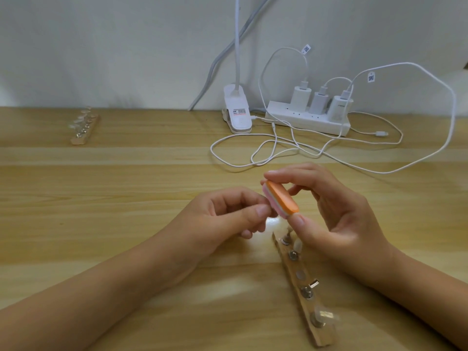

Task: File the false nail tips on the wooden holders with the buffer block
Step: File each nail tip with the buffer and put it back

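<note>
My right hand (pixel 342 219): grips the orange-and-pink oval foam buffer block (pixel 281 197), centre.
My left hand (pixel 228 214): pinched at the block, probably on one false nail tip, hidden.
Pale wooden strip holder (pixel 301 292), 5 o'clock: one peg vacant, most tips left.
Second wooden holder (pixel 83 130), 10 o'clock: waiting.

Place: home or office desk
Signs: wooden desktop (pixel 126 173), clip lamp (pixel 238 110) and charger-filled power strip (pixel 307 120) beyond the right hand (pixel 329 209), bare wall (pixel 101 46)
</note>
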Motion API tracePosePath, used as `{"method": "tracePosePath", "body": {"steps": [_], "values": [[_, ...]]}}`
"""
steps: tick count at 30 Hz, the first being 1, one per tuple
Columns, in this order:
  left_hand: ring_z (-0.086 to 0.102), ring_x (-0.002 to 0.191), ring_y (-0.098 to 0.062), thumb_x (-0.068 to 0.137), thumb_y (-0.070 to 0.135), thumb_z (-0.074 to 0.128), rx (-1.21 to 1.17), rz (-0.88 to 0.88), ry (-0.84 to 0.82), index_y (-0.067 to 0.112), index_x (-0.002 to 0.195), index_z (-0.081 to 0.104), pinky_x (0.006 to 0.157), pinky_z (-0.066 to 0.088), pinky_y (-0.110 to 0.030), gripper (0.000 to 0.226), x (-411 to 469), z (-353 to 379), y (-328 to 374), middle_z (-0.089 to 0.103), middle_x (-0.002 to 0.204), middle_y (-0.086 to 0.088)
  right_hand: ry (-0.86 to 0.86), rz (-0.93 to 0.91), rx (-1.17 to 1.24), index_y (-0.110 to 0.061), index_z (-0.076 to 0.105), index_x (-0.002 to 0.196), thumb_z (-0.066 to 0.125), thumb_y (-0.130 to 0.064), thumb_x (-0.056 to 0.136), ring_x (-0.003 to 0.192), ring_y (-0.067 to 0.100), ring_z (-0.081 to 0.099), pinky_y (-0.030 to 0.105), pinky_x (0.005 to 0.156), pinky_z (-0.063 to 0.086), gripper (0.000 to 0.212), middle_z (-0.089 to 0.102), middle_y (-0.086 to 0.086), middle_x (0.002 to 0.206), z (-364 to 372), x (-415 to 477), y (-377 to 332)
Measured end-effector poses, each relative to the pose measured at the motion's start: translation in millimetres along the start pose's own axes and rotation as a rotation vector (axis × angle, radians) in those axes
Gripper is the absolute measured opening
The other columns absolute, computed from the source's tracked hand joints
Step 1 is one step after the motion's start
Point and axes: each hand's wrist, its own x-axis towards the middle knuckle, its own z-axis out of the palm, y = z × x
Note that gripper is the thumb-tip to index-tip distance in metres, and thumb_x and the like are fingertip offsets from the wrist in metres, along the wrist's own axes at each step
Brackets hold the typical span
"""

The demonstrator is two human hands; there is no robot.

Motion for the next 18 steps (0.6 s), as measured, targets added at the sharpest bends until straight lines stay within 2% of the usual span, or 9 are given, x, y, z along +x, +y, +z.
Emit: {"method": "tracePosePath", "body": {"steps": [2, 7, 11, 15, 18], "values": [[0.056, 0.067, 0.001, 0.084, 0.018, 0.062, 0.05, 0.0, -0.078, 0.026, 0.078, 0.073, 0.065, 0.044, -0.011, 0.016, -1.0, 2.2, 1.3, 0.063, 0.069, 0.012, -0.004, 0.005, -0.006, -0.019, 0.058, 0.125, 0.059, -0.02, 0.084, 0.113, 0.033, 0.056, 0.036, 0.089, 0.045, 0.041, 0.064, 0.007, 0.119, 0.5, 0.6, 0.4], [0.052, 0.063, -0.002, 0.082, 0.022, 0.062, -0.098, -0.04, 0.023, 0.021, 0.081, 0.074, 0.062, 0.045, -0.012, 0.012, 2.0, -4.2, -0.1, 0.061, 0.068, 0.009, 0.013, 0.001, 0.014, -0.018, 0.058, 0.125, 0.059, -0.018, 0.084, 0.114, 0.034, 0.056, 0.039, 0.089, 0.045, 0.041, 0.065, 0.006, 0.118, -1.2, 0.3, -0.1], [0.056, 0.067, 0.003, 0.085, 0.02, 0.064, 0.015, 0.005, -0.089, 0.027, 0.081, 0.074, 0.065, 0.043, -0.009, 0.013, 0.0, -1.3, -0.5, 0.064, 0.07, 0.014, -0.003, 0.003, 0.013, -0.016, 0.058, 0.125, 0.059, -0.018, 0.084, 0.114, 0.034, 0.055, 0.039, 0.089, 0.045, 0.041, 0.064, 0.008, 0.119, -0.1, 0.8, -0.1], [0.054, 0.066, 0.0, 0.081, 0.028, 0.068, -0.082, -0.029, -0.027, 0.024, 0.084, 0.075, 0.064, 0.044, -0.011, 0.009, 2.4, -6.8, -2.2, 0.063, 0.071, 0.011, 0.013, -0.002, 0.025, -0.017, 0.058, 0.125, 0.059, -0.018, 0.085, 0.115, 0.033, 0.056, 0.045, 0.089, 0.047, 0.041, 0.065, 0.004, 0.119, -1.1, 0.7, -0.8], [0.056, 0.068, 0.002, 0.082, 0.029, 0.065, -0.02, 0.001, -0.097, 0.026, 0.083, 0.074, 0.066, 0.044, -0.01, 0.009, 1.2, -5.2, -2.9, 0.064, 0.073, 0.014, 0.0, 0.003, 0.017, -0.016, 0.058, 0.126, 0.059, -0.018, 0.085, 0.113, 0.035, 0.056, 0.047, 0.088, 0.047, 0.041, 0.065, 0.008, 0.119, -0.3, 0.7, 0.1]]}}
